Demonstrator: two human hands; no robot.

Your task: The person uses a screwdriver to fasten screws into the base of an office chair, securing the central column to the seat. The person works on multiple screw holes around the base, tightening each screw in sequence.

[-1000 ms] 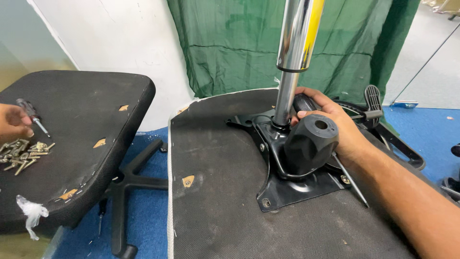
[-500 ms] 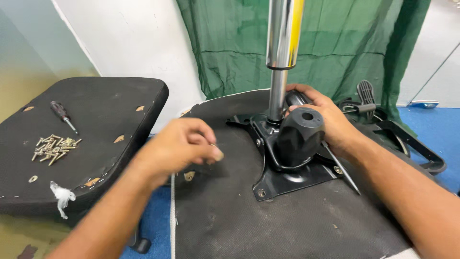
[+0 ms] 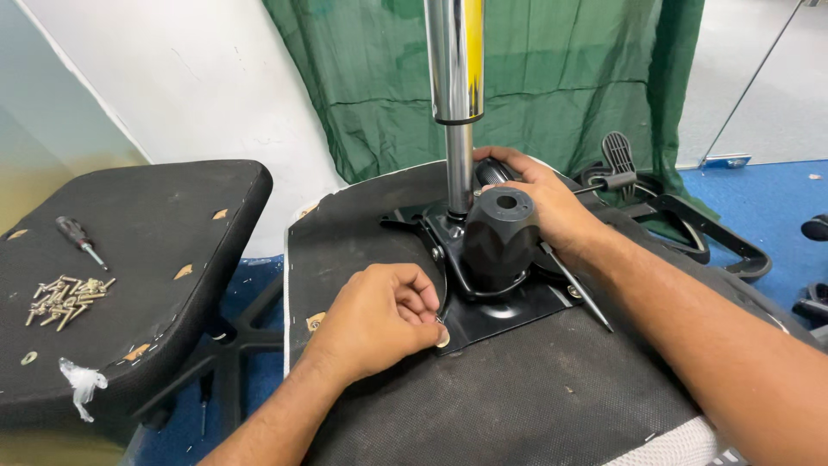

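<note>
left hand pinched shut on small silver screw at black metal mounting plate corner | right hand wrapped around black ribbed lever handle

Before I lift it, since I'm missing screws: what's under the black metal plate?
The black metal plate lies on the upturned seat. The left hand pinches a screw at its corner. Anything beneath the plate is covered.

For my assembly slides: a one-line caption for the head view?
Left hand pinches a screw at the black mounting plate; right hand steadies it.
</note>
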